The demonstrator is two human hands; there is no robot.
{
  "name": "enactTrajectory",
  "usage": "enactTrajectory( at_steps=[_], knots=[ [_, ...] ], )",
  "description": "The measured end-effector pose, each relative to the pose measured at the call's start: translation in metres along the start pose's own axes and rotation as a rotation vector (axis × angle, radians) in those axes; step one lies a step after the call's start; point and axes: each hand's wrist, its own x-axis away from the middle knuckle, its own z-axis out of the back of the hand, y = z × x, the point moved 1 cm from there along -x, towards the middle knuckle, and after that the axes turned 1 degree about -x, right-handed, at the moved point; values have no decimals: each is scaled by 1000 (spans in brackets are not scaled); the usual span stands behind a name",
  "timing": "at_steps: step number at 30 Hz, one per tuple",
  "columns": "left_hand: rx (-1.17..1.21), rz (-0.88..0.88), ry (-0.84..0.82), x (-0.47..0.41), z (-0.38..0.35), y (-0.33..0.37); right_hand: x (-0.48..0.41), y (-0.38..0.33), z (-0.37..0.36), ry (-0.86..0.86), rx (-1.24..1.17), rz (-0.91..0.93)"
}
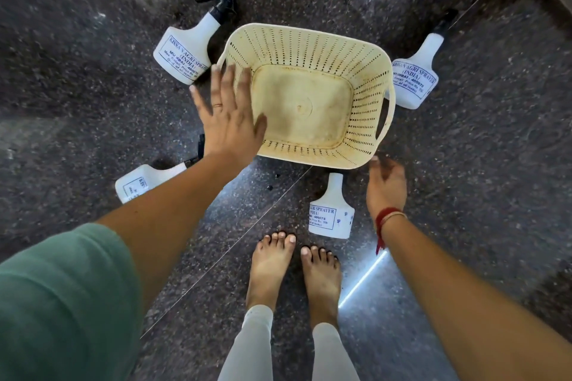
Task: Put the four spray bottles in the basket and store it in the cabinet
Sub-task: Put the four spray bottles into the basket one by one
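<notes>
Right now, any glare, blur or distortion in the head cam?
Head view: a bright glare streak on the floor by the feet; right hand motion-blurred, left hand slightly soft; wide-angle stretch and smear toward the edges; basket and bottle labels stay sharp at centre.

The bottle [185,52] just beyond the left hand's fingertips [230,77] reads "KISSAN AGRI SPRAYER (INDIA) MUMBAI - 400078"; the one [331,215] beside the right hand's fingers [382,168] shows "AGRI SPRAYER".

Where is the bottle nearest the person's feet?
Head view, lower centre: the bottle lies on the floor between the basket and the feet, beside the right hand.
</notes>
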Motion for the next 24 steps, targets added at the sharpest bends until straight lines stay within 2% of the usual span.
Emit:
enactTrajectory(
  at_steps=[2, 5, 10, 16, 21, 23, 24],
  knots=[
    [-56, -141, 5, 3, -7, 12, 4, 10, -17, -33, 97, -47],
    [-104, -334, 10, 11, -17, 30, 3, 24, -39, -172, 273, -54],
    [-130, -457, 13, 24, -27, 46, -2, 29, -66, -307, 323, -95],
    [-229, -507, -67, 21, -28, 42, -5, 33, -78, -267, 459, -129],
    [-303, -501, -154, 23, -25, 40, -6, 48, -52, -211, 263, -376],
    [-310, -515, -190, 26, -25, 41, -11, 47, -32, -185, 205, -388],
    [-310, -523, -205, 27, -25, 42, -12, 38, -16, -118, 196, -341]
  ],
)
